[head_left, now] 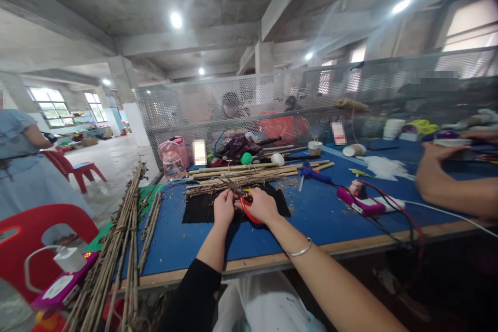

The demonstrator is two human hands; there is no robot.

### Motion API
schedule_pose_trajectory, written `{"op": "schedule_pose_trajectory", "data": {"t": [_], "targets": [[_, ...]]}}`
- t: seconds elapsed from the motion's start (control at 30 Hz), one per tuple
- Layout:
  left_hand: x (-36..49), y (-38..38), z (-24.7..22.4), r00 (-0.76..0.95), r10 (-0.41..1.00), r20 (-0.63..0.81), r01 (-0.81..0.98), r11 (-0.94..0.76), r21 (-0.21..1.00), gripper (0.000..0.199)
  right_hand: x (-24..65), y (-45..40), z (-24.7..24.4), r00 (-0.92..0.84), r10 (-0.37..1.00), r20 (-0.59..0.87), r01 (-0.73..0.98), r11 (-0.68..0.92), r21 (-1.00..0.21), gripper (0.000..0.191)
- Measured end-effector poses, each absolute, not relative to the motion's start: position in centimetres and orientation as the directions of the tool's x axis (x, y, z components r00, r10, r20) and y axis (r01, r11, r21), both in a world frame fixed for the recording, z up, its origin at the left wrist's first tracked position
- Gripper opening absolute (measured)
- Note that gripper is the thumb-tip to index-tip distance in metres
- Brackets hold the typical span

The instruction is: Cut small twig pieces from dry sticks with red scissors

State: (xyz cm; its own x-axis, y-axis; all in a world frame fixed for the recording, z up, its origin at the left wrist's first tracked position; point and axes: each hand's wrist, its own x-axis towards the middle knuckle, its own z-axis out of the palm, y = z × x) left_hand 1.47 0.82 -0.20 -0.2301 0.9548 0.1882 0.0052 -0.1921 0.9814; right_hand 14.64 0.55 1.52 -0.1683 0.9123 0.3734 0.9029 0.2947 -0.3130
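My right hand (263, 204) grips a pair of scissors (249, 212) by their red handles, the blades pointing forward and left. My left hand (224, 209) is closed beside the blades, its fingertips together; what they pinch is too small to make out. Both hands are over a black cloth (199, 209) on the blue tabletop (175, 244). Just beyond them, thin twigs (210, 185) and longer bamboo sticks (233, 170) lie across the table. A blue glue gun (314, 173) rests to the right of the cloth.
A tall bundle of dry stalks (120, 228) leans on the table's left edge, near a red chair (50, 218). To the right are a purple power strip (356, 202) with cables and a co-worker's arm (439, 181). A perforated metal screen (175, 109) stands behind the table.
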Motion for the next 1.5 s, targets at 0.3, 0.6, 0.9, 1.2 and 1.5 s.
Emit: {"op": "schedule_pose_trajectory", "data": {"t": [0.3,0.6,0.9,1.2,1.5], "targets": [[1.5,1.0,-0.4,-0.134,0.956,0.26,-0.047,-0.268,0.962,0.019,14.7,0.8,1.2,-0.211,0.906,0.366,0.854,0.353,-0.382,0.05],[1.7,0.8,-0.2,-0.109,0.95,0.292,-0.07,-0.3,0.951,0.018,14.8,1.0,1.0,-0.245,0.911,0.332,0.841,0.37,-0.394,0.053],[1.6,0.4,0.1,-0.06,0.957,0.284,-0.045,-0.287,0.957,0.018,14.9,0.6,1.5,-0.243,0.905,0.349,0.875,0.36,-0.324,0.054],[1.5,0.5,0.2,-0.064,0.955,0.289,-0.048,-0.292,0.955,0.016,14.7,0.4,1.6,-0.199,0.94,0.276,0.897,0.288,-0.335,0.052],[1.0,1.7,-1.2,-0.161,0.955,0.247,0.073,-0.238,0.968,0.022,14.6,0.2,2.0,-0.199,0.95,0.241,0.895,0.277,-0.35,0.058]]}}
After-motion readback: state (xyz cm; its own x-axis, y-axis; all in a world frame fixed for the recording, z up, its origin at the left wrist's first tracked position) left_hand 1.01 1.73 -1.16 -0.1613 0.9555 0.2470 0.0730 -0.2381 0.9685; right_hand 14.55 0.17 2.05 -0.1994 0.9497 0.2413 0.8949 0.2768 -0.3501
